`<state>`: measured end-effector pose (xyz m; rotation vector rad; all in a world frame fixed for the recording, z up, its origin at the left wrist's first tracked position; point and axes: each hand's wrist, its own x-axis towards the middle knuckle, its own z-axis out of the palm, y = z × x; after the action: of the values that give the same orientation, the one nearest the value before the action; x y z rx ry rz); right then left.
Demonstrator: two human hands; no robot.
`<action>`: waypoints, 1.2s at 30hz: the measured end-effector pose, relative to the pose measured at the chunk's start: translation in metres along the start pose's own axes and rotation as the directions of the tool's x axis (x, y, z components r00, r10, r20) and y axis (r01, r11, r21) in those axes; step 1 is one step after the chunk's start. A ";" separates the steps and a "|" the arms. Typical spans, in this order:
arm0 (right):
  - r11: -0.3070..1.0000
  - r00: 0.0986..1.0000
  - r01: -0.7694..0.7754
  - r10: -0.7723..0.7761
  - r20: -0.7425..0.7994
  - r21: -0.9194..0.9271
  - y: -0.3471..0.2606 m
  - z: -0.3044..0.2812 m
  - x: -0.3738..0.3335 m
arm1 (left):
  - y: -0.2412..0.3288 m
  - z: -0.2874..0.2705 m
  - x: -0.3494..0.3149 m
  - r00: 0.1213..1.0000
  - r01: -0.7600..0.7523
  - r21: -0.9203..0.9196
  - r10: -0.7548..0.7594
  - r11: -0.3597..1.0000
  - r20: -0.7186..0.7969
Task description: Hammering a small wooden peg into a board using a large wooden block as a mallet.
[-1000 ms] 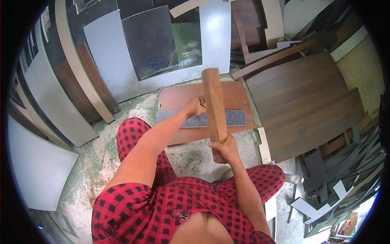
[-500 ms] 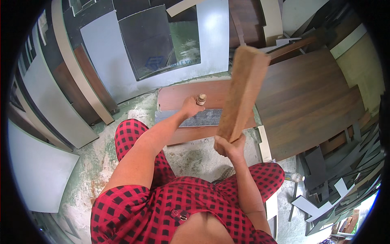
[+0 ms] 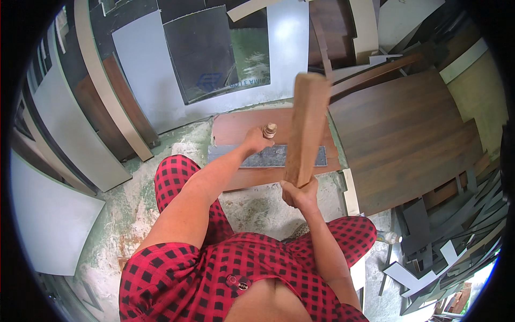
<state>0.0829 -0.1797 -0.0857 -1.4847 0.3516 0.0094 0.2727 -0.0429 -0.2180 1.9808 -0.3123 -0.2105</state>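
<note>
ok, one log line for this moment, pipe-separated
left grip: closed around round-topped handle | right grip: holding wooden block | grey strip: on reddish-brown board | dark brown panel: right of board

Wooden block (image 3: 306,129): upper end blurred. Grey strip (image 3: 267,158): partly covered by block. Handle (image 3: 269,129): lower part hidden by left hand (image 3: 257,141).

My 2 arms (image 3: 185,206) extend forward; my left hand (image 3: 258,140), curled, is ahead and left of my curled right hand (image 3: 301,196).
</note>
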 end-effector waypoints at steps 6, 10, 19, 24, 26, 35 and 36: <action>0.950 0.982 -0.027 0.084 0.171 -0.312 0.021 -0.013 0.018 | -0.011 -0.005 0.006 0.999 -0.023 -0.197 0.019 0.980 -0.026; 0.994 0.991 -0.072 0.080 0.103 -0.076 -0.033 0.004 -0.004 | 0.004 -0.008 0.001 0.998 0.048 0.029 -0.049 0.998 0.030; 0.880 0.976 -0.123 0.192 0.107 -0.460 0.018 -0.013 0.018 | -0.007 -0.007 0.006 0.996 -0.059 0.164 0.068 0.985 -0.049; 0.931 0.983 -0.107 0.152 0.105 -0.349 0.010 -0.011 0.014 | 0.000 -0.007 0.005 0.996 -0.035 0.166 0.049 0.986 -0.078; 0.933 0.994 -0.073 0.099 0.056 -0.353 0.008 -0.014 0.015 | 0.005 -0.011 0.001 0.994 -0.060 0.102 0.069 0.993 -0.088; 0.999 0.998 0.030 -0.032 0.045 0.039 -0.021 0.001 -0.001 | -0.004 -0.012 0.016 0.984 0.038 0.002 -0.038 0.999 0.171; 0.998 0.999 -0.021 0.019 0.039 0.052 -0.008 -0.005 0.002 | 0.001 -0.006 0.018 0.973 0.044 -0.015 -0.039 0.999 0.229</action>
<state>0.0857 -0.1864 -0.0784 -1.4270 0.3334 0.0439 0.2914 -0.0443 -0.2146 1.9466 -0.4148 -0.4687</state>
